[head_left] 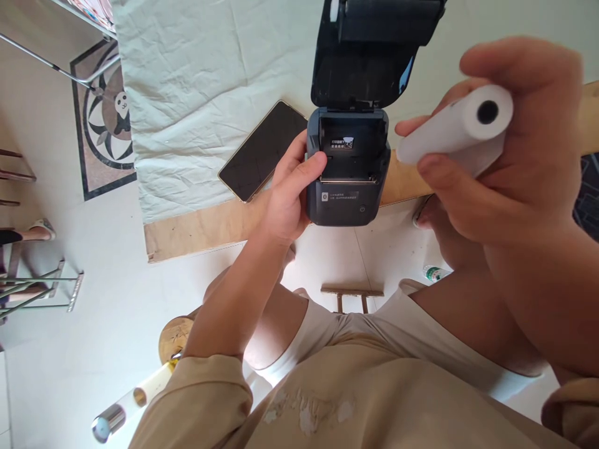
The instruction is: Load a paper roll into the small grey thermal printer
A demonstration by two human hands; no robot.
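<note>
My left hand (294,181) grips the left side of a dark portable label printer (349,202), its thumb over the edge of the paper bay. The printer's lid (367,75) is swung up, and a small printed sticker shows inside the bay, with no roll in it. To the right of the printer, my right hand (515,168) holds a white paper roll (449,128) between thumb and fingers. The roll's dark core end faces me, and a loose flap of paper hangs below it. A gap separates roll and printer.
A black smartphone (262,149) lies on the pale green cloth (187,93), just left of the printer. The table's wooden edge (196,237) runs beneath my forearm. A wooden stool (175,337) and a clear bottle (133,399) are at lower left. Another person's foot (43,231) shows far left.
</note>
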